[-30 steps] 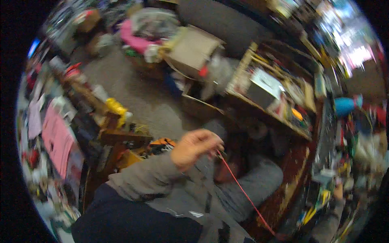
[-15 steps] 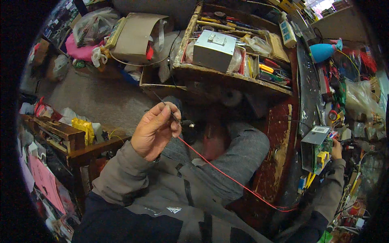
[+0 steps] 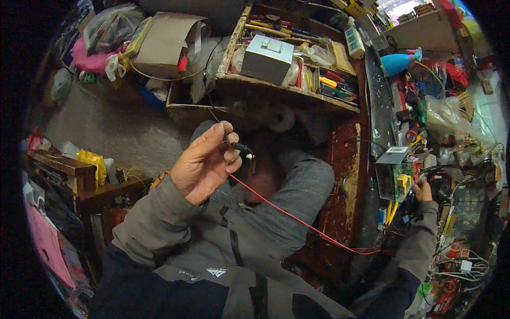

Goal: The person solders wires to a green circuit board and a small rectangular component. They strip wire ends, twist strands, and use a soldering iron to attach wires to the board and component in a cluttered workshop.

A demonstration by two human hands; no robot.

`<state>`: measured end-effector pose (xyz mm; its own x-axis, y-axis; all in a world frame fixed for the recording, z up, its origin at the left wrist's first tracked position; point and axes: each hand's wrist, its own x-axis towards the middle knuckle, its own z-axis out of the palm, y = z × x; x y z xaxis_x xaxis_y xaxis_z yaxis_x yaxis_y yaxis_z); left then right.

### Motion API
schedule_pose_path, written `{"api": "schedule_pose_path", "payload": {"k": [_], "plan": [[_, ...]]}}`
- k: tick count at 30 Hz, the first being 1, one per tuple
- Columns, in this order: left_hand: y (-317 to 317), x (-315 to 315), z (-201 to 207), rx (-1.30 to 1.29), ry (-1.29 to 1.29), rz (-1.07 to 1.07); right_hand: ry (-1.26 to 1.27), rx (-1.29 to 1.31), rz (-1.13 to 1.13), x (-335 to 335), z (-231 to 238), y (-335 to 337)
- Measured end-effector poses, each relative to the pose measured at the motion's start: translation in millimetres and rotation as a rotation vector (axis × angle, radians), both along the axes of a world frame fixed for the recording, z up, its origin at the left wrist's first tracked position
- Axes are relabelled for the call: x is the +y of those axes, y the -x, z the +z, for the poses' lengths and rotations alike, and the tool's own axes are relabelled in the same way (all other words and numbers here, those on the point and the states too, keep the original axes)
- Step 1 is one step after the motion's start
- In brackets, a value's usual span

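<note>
My left hand (image 3: 204, 162) is raised over my lap, thumb and fingers pinched on a thin dark lead (image 3: 214, 115) that points up and away. Beside the fingertips hangs a short black twisted cord (image 3: 240, 147) with a small whitish end. A red wire (image 3: 281, 209) runs from under my left hand across my lap to the right-hand bench. There my right hand (image 3: 423, 191) has its fingers curled among dark cables beside an open metal box (image 3: 392, 156). What these fingers hold is hidden. Green circuit board and a yellow block (image 3: 404, 183) show in the box.
A worn wooden tray (image 3: 287, 89) of tools stands ahead, a grey metal box (image 3: 267, 58) on it. Tangled cables (image 3: 465, 266) and a blue bottle-shaped thing (image 3: 397, 64) crowd the right. A wooden stand (image 3: 64, 165) is at the left, a cardboard box (image 3: 162, 42) far left.
The view has shifted, moving the surroundings leftward and up. My right hand has moved nearer to me beside the open metal box. My left hand keeps its pinch, with the black cord showing more.
</note>
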<state>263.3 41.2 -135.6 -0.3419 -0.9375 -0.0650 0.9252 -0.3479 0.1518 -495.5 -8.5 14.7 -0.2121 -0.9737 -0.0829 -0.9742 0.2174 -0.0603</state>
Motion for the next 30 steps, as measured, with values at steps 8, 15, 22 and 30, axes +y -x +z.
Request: {"api": "schedule_pose_path", "payload": {"k": [8, 15, 22, 30], "plan": [[-5, 11, 3, 0.079, 0.030, -0.001, 0.164, -0.040, -0.014, 16, -39, 44], [-2, 10, 20, -0.151, 0.165, 0.085, 0.590, 0.104, -0.075, 17, 50, 21], [6, 16, 37, -0.396, 0.328, 0.188, 0.812, -0.817, 0.007, 18, 185, -216], [-9, 51, 54, -0.675, 0.318, 0.163, 0.539, -1.106, 0.591, 19, 146, -487]]}}
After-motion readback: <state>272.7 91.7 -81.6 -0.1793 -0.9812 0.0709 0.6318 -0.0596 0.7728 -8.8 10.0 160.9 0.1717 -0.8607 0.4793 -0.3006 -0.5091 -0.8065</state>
